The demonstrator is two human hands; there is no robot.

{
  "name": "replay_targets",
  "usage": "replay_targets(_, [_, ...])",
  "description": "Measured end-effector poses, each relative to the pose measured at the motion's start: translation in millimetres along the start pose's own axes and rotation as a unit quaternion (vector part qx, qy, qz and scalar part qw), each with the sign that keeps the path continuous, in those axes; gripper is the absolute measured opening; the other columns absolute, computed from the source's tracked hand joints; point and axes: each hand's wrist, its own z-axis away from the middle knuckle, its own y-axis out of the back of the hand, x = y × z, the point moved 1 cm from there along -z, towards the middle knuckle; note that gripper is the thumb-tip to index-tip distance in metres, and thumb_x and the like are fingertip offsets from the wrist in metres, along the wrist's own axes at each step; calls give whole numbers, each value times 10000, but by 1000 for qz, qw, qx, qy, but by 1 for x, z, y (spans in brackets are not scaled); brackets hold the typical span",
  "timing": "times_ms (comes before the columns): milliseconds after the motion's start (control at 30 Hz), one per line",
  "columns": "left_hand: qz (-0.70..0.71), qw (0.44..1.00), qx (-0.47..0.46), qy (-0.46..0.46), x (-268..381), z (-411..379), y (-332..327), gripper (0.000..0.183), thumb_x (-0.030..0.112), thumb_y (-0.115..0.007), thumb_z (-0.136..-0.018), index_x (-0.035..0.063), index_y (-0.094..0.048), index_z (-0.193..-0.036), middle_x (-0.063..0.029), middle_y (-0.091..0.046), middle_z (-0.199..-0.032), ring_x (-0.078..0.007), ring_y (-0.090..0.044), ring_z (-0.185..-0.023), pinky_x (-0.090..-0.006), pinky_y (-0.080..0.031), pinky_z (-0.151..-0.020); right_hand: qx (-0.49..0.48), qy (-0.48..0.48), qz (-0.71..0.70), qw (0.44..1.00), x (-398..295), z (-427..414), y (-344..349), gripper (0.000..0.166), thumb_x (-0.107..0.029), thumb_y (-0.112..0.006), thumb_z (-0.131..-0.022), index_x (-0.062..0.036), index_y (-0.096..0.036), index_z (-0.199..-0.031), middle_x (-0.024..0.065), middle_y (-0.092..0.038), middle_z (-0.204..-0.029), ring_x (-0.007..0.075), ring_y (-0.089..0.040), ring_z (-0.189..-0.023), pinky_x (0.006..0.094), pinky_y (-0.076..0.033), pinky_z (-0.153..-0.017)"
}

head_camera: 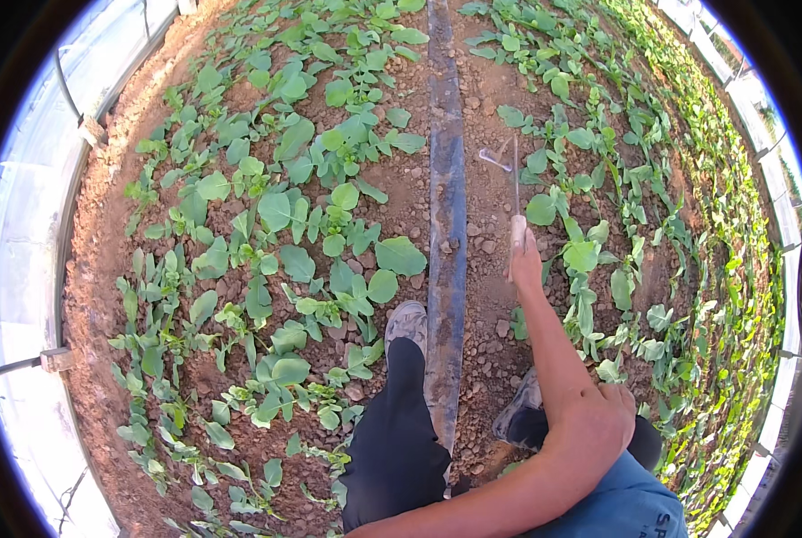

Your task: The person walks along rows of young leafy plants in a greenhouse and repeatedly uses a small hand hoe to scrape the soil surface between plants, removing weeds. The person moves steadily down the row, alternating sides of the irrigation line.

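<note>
My right hand (pixel 526 263) grips the light wooden handle (pixel 519 230) of a short hand hoe. Its thin metal shaft (pixel 516 176) points away from me and ends in a narrow angled blade (pixel 495 160) over bare soil, just left of a row of leafy green plants (pixel 581 254). My left arm crosses low in front of me. What seems to be my left hand (pixel 617 402) lies by my right elbow, near the right knee; most of its fingers are hidden.
A strip of dark plastic, probably drip tape (pixel 447 195), runs lengthwise between the plant rows. My left shoe (pixel 406 324) stands beside it, my right shoe (pixel 519 411) across it. Broad-leaved seedlings (pixel 293 262) fill the left bed. Plastic sheeting (pixel 27 262) borders the left side.
</note>
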Motion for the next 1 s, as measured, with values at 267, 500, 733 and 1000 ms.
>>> replay_targets(267, [15, 986, 149, 78, 1, -5, 13, 113, 166, -567, -754, 84, -589, -829, 17, -472, -662, -113, -473, -596, -270, -350, -510, 22, 105, 253, 962, 5, -115, 13, 538, -262, -418, -935, -156, -221, -1425, 288, -602, -994, 446, -593, -887, 507, -454, -792])
replay_targets(500, [179, 979, 91, 21, 29, 7, -5, 190, 154, -597, -771, 14, -561, -895, -49, -537, -707, -183, -555, -655, -314, -422, -561, -39, 56, 289, 955, 40, -9, 24, 607, -261, -444, -931, -201, -140, -1453, 311, -601, -953, 466, -592, -868, 513, -455, -786])
replay_targets(733, [748, 599, -207, -194, 12, 22, 55, 282, 139, -664, -744, -38, -556, -934, -92, -596, -744, -172, -604, -645, -278, -455, -561, -70, 46, 303, 949, 96, 129, 70, 638, -192, -484, -915, -177, -143, -1455, 308, -602, -865, 483, -582, -769, 521, -453, -685])
replay_targets(1000, [761, 414, -351, -355, 41, 63, 56, 230, 103, -655, -740, -32, -576, -909, -91, -602, -744, -162, -603, -633, -265, -458, -559, -75, -46, 266, 960, 144, 298, 90, 645, -175, -498, -909, -153, -149, -1451, 302, -592, -869, 472, -571, -781, 500, -451, -695])
